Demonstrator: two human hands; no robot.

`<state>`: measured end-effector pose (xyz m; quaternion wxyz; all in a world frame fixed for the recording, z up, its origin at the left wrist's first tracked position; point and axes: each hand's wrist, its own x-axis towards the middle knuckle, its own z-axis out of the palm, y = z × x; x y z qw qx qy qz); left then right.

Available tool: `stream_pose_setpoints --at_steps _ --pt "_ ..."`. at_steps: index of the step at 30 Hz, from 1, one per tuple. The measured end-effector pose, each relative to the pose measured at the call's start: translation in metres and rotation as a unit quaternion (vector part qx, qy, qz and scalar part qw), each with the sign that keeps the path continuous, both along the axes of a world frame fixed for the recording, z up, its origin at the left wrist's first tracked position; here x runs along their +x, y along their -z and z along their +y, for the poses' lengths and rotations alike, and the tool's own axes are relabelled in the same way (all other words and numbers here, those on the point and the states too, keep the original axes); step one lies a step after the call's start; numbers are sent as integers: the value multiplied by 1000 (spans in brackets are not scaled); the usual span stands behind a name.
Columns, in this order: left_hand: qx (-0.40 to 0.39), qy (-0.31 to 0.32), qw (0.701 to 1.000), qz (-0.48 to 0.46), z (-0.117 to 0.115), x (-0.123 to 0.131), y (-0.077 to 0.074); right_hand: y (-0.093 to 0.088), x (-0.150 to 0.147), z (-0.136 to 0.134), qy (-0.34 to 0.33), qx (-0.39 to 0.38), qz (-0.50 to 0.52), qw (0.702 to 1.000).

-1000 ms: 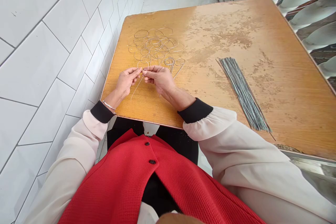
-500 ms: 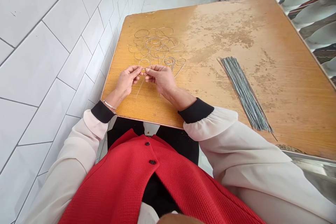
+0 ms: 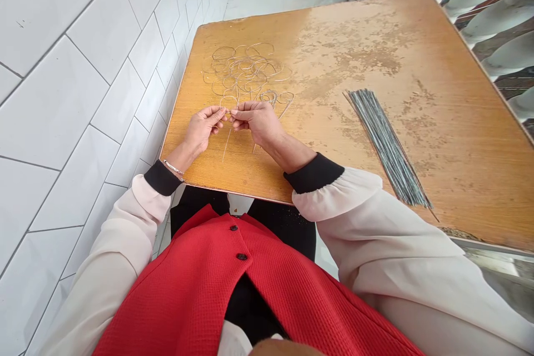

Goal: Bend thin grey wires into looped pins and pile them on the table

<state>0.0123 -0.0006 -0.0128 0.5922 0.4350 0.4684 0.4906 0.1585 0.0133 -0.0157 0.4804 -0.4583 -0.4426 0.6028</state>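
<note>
Between the fingertips of both hands is a thin wire (image 3: 226,145), with a round loop above the fingers and a straight tail hanging below them. My left hand (image 3: 203,127) pinches it from the left, thumb against forefinger. My right hand (image 3: 259,122) pinches it from the right, close beside the left fingertips. Just beyond the hands lies a tangled pile of looped wires (image 3: 246,69). Several more curled wires (image 3: 273,97) lie behind my right hand, partly hidden by it.
A bundle of straight grey wires (image 3: 387,147) lies on the right half of the worn wooden table (image 3: 325,122). A white tiled wall (image 3: 108,67) runs close along the left. White balusters (image 3: 479,22) stand beyond the table's right edge.
The wire's tail has swung slightly to the right and now hangs steeper and lower. Both hands stay pinched together in nearly the same place.
</note>
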Motion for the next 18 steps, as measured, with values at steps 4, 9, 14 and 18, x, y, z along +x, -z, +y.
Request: stream_pose_setpoints --at_steps 4,9,14,18 --pt "-4 5 1000 -2 1 0 1 -1 3 4 -10 6 -17 1000" --pt "0 15 1000 -13 1 -1 3 -3 7 7 -24 5 -25 999" --pt "-13 7 1000 -7 1 -2 3 0 9 10 -37 -11 -8 999" --pt "-21 -2 1000 -13 1 -2 3 2 11 12 -36 -23 13 999"
